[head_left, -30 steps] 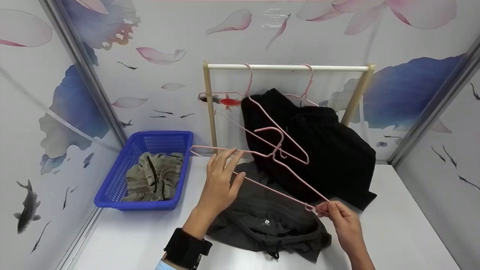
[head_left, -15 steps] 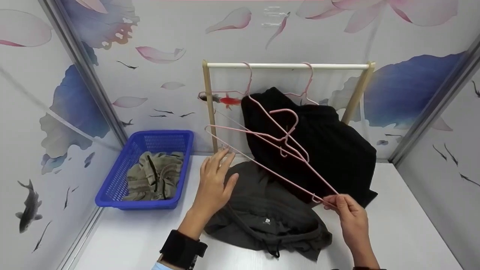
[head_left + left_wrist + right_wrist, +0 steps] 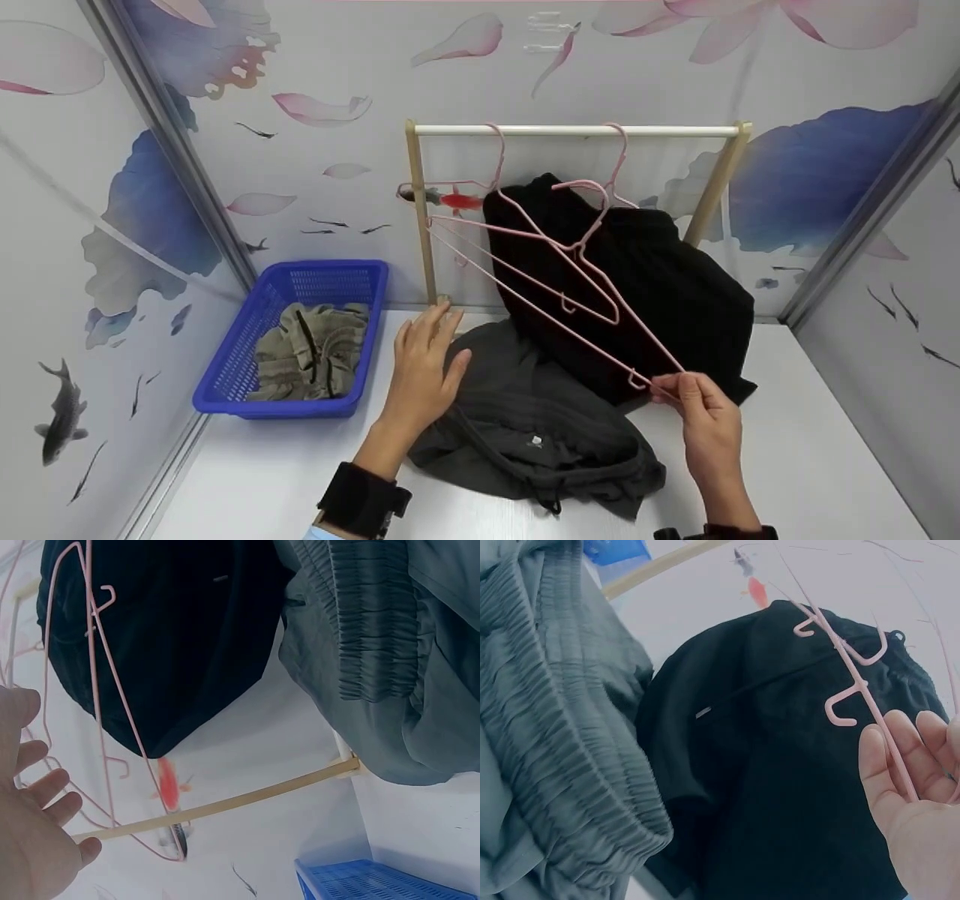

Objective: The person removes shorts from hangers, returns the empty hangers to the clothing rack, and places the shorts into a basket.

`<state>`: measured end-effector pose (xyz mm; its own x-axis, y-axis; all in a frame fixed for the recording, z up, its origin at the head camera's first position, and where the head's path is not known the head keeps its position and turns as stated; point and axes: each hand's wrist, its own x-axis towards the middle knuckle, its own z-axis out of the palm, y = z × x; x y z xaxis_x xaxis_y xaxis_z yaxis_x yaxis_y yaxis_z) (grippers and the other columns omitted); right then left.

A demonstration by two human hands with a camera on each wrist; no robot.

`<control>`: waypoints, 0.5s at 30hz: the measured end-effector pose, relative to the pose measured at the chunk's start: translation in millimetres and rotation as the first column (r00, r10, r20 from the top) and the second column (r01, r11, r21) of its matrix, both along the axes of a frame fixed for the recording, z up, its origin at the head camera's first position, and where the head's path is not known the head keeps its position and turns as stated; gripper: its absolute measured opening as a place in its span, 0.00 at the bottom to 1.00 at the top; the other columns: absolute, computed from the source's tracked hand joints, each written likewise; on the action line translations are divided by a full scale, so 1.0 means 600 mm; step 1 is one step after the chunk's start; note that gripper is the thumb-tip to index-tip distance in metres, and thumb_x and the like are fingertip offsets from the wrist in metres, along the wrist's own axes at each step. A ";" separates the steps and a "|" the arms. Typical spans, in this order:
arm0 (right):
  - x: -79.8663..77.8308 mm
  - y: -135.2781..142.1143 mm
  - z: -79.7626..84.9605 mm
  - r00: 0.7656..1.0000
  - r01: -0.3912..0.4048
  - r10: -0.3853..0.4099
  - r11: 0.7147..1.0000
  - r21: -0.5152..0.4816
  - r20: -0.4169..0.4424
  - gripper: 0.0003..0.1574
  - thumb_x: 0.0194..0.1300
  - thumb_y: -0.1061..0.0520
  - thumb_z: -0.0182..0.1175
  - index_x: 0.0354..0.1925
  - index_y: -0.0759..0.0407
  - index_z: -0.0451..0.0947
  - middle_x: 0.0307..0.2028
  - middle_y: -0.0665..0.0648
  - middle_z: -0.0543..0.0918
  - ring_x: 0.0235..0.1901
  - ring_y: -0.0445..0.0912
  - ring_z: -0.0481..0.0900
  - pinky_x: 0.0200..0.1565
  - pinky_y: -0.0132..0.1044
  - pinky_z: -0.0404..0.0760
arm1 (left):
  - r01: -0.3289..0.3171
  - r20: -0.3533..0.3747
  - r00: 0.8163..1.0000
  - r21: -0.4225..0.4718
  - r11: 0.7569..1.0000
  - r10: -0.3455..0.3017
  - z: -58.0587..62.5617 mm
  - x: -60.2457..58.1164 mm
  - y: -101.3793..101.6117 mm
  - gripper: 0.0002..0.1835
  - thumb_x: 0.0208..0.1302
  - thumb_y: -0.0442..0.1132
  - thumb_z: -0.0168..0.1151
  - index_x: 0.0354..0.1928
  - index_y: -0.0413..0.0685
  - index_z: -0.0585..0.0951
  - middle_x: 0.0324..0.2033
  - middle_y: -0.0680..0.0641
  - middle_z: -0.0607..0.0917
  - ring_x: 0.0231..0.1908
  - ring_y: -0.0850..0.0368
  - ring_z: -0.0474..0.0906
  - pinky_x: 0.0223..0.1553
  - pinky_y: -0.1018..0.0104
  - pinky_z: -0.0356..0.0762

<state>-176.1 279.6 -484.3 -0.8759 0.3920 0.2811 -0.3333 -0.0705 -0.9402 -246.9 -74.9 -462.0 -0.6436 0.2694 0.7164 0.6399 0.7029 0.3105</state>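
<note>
In the head view my right hand [image 3: 709, 424] pinches the lower right corner of a pink clothes hanger [image 3: 540, 324], which is held up slantwise with its hook to the top. My left hand [image 3: 424, 367] is apart from the hanger, fingers extended, over the left side of dark grey pants [image 3: 555, 420] lying on the table. The pants' gathered elastic waistband [image 3: 592, 727] shows in the right wrist view. Behind the held hanger hang black pants [image 3: 637, 292] on the rack. A second pink hanger [image 3: 525, 212] hangs bare from the rail, partly overlapped by the held one.
The clothes rack has a white rail [image 3: 555, 131] and wooden legs [image 3: 718, 187] near the back wall. A blue basket [image 3: 285, 409] holding a khaki garment [image 3: 307, 352] stands at the left on the white table [image 3: 817, 450]. Printed panels enclose the sides.
My right hand has carried the hanger up and to the right, toward the rack. My left hand has come off the hanger and moved slightly left. The grey pants stay put.
</note>
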 end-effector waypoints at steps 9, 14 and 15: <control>-0.002 -0.007 0.020 1.000 0.018 -0.018 0.999 -0.049 -0.007 0.26 0.80 0.59 0.51 0.41 0.88 0.73 0.35 0.60 0.89 0.36 0.45 0.89 0.42 0.34 0.86 | -0.002 0.003 1.000 0.003 1.000 0.002 -0.002 0.001 -0.006 0.27 0.79 0.49 0.54 0.71 0.41 0.73 0.70 0.37 0.71 0.70 0.37 0.66 0.68 0.29 0.57; -0.004 -0.008 0.027 0.999 0.023 -0.025 0.998 -0.061 -0.020 0.26 0.80 0.59 0.50 0.42 0.88 0.73 0.36 0.61 0.88 0.36 0.46 0.89 0.43 0.34 0.86 | -0.011 -0.015 1.000 0.005 1.000 0.011 -0.004 0.001 -0.009 0.27 0.80 0.50 0.53 0.71 0.41 0.74 0.70 0.38 0.72 0.70 0.37 0.67 0.67 0.29 0.58; -0.004 -0.008 0.029 0.999 0.024 -0.026 0.998 -0.063 -0.022 0.26 0.80 0.59 0.50 0.42 0.88 0.73 0.36 0.61 0.88 0.37 0.46 0.89 0.43 0.34 0.86 | -0.011 -0.017 1.000 0.006 1.000 0.011 -0.005 0.001 -0.010 0.27 0.80 0.50 0.52 0.71 0.41 0.74 0.70 0.38 0.72 0.70 0.37 0.67 0.67 0.29 0.58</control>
<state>-178.6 274.6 -467.2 -0.8594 0.4311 0.2748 -0.3568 -0.1207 -0.9264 -246.6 -80.6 -464.7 -0.6339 0.2576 0.7293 0.6373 0.7081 0.3038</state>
